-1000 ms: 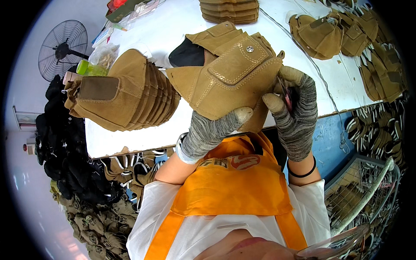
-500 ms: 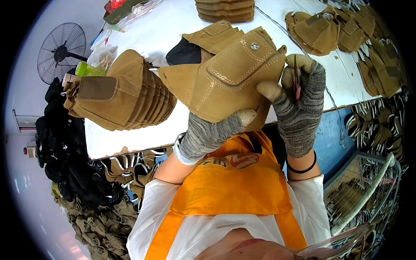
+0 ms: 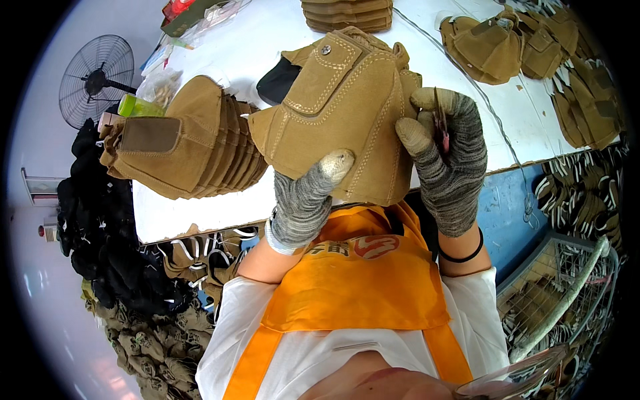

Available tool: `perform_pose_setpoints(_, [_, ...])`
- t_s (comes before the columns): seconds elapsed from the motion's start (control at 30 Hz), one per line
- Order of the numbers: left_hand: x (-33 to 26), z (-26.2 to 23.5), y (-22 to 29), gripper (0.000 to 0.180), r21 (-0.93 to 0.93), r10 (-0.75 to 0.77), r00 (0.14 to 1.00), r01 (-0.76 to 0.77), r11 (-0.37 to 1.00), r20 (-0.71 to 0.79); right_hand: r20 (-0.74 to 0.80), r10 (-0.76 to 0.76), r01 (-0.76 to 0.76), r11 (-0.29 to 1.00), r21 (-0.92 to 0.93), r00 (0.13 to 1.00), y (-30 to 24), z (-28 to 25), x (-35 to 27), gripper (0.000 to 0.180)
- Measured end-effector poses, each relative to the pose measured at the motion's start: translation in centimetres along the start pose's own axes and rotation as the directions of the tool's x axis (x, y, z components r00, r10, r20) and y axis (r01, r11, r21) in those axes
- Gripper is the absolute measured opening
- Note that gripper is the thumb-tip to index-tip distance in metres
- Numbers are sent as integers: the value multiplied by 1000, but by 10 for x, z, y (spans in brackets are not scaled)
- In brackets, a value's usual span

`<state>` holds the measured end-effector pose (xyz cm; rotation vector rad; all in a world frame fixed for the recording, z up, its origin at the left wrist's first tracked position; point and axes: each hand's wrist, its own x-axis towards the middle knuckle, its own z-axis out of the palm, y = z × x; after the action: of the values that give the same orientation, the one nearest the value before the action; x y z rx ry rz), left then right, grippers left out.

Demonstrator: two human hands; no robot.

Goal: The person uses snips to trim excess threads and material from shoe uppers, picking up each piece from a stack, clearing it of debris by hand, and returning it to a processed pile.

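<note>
Over the table (image 3: 180,217) edge, the left hand (image 3: 307,203) grips a brown upper (image 3: 333,130); the right hand (image 3: 453,160) holds small snips (image 3: 440,117) beside it. Likely trimming; the next cut calls for keeping it steady.

Worktable (image 3: 187,223) carries a near stack (image 3: 193,140) on the left and a far stack (image 3: 347,15) at the far edge. The held piece (image 3: 340,120) is in the left hand (image 3: 303,200), right of the near stack. The right hand (image 3: 450,163), at its right side, contains a bladed tool (image 3: 441,120). A cable (image 3: 499,121) lies farther right, further pieces (image 3: 483,53) beyond it. Fan (image 3: 95,81): left of table. Wire basket (image 3: 533,267): right of the person (image 3: 353,293).
</note>
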<state>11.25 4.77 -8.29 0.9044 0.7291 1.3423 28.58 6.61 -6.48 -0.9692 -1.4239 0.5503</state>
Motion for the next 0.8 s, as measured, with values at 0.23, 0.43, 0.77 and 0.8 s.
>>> perform_pose_setpoints(0.23, [-1,-6,-4,70,115,37,999,-36,993,-4,17,-64,64,998,11,998,10,2,-2,35])
perform_pose_setpoints(0.43, [1,-2,-4,61,80,74,997,-73,994,-16,26,-32,31,998,47,999,7,1,-3,37])
perform_pose_setpoints(0.77, [4,-3,-3,55,219,94,995,-82,972,-44,87,-43,30,989,147,995,7,6,-9,31])
perform_pose_setpoints(0.8, [4,-2,-3,54,209,106,993,-95,973,-42,87,-107,97,990,104,991,10,7,-7,28])
